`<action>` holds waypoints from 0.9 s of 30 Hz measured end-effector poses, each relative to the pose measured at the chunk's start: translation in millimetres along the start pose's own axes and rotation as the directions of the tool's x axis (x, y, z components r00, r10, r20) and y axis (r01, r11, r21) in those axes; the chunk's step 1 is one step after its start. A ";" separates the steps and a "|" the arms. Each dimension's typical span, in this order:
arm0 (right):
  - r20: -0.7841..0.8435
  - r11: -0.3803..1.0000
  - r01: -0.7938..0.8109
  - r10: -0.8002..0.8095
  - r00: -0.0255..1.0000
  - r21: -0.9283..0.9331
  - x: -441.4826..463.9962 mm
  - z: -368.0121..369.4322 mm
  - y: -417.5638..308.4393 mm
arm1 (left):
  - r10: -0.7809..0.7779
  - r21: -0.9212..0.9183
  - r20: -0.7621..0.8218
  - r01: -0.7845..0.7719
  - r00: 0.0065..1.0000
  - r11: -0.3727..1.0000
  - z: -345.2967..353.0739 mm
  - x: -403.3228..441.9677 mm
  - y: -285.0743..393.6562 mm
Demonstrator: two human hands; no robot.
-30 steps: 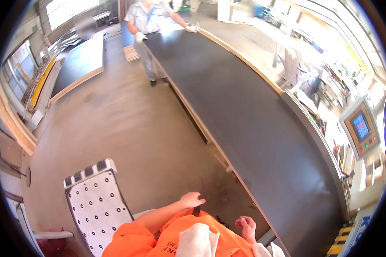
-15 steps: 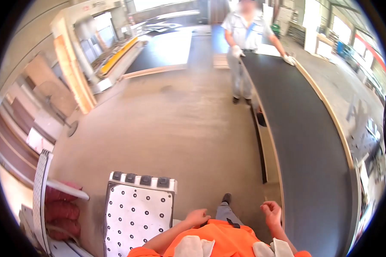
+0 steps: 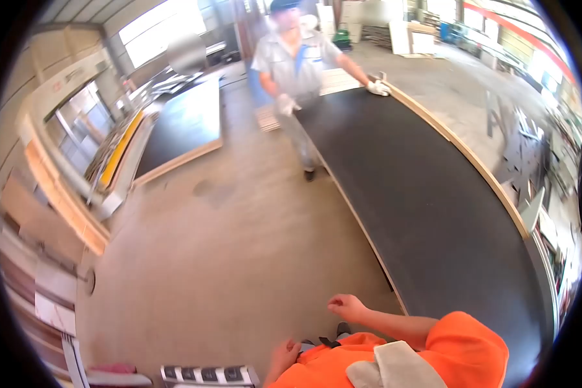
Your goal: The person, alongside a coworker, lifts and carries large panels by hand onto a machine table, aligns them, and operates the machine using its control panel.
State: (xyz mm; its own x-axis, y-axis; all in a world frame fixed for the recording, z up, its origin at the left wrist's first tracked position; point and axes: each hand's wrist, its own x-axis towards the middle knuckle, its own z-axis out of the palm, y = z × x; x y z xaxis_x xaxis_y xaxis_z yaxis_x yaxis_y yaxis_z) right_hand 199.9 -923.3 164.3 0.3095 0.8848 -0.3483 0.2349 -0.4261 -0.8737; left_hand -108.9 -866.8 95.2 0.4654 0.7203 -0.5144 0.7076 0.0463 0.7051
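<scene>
My right hand point(image 3: 348, 306) is raised in front of my waist, near the edge of the long dark panel point(image 3: 420, 194). Its fingers are curled in, with nothing visible in them. Low beside my orange shirt point(image 3: 469, 346), my left hand point(image 3: 286, 355) is blurred, so its fingers cannot be made out. Pale cloth point(image 3: 401, 368) lies over the front of the shirt. At the panel's far end stands a person point(image 3: 297, 61) in a grey shirt and cap, with both white-gloved hands at its edges.
A dotted white pad point(image 3: 207, 375) shows at the bottom edge. Another dark panel point(image 3: 184, 126) lies at the back left, near a yellow bar point(image 3: 121, 149). A wooden strip point(image 3: 459, 145) borders the long panel's right side. Scraps point(image 3: 524, 152) lie farther right.
The view has swung and shifted. My right hand has come inward across my front, and my left hand is lower. The dotted pad has mostly left the frame. The co-worker still holds the panel's far end.
</scene>
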 end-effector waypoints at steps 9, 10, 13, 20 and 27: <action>-0.069 0.972 -0.233 0.231 0.971 -0.029 85.9 9.6 -34.5 | -0.077 0.165 0.180 0.047 0.981 0.985 -99.6 148.0 -66.1; -0.093 0.962 -0.261 0.253 0.963 -0.080 93.3 23.4 -13.2 | -0.075 0.171 0.175 0.045 0.982 0.984 -123.2 169.5 -75.5; -0.138 0.866 -0.495 0.484 0.864 -0.063 104.5 42.9 21.0 | -0.103 0.177 0.135 0.079 0.985 0.981 -200.1 229.3 -92.6; -0.239 0.751 -0.550 0.495 0.835 -0.365 136.8 67.4 7.9 | -0.255 0.103 0.057 0.248 0.965 0.963 -344.8 343.0 -103.8; -0.339 0.744 -0.663 0.647 0.683 0.084 231.5 68.7 -47.2 | -0.302 -0.176 0.035 0.303 0.953 0.937 -389.9 400.0 -132.7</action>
State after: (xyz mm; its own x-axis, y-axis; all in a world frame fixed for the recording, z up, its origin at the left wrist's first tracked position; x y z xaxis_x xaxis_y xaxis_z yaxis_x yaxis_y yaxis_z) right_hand 197.2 -685.4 101.5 0.6756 0.2644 -0.6882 -0.1082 -0.8878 -0.4473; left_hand -223.9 -314.9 -13.8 0.2482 0.6483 -0.7198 0.7101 0.3837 0.5904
